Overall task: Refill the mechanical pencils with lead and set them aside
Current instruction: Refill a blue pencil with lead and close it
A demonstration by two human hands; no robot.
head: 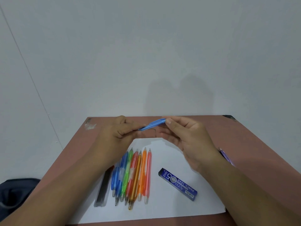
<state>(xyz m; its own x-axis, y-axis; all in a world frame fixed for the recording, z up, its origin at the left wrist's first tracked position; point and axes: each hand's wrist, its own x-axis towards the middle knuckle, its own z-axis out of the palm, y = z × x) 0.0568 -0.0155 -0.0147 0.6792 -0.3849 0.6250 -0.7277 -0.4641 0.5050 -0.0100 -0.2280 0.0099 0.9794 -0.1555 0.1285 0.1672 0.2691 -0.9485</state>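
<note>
Between hands, blue pencil (153, 124) crosswise

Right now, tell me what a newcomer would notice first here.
First, the two hands, left and right, holding a blue pencil between them above the table. Below them, a row of coloured pencils lies on white paper, with a blue lead box to its right.

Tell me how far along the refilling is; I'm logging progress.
Possibly done: one purple pencil lies apart at the right. In hand: the left hand and right hand hold a blue pencil. Left: the row of pencils on the paper beside the lead box.
</note>
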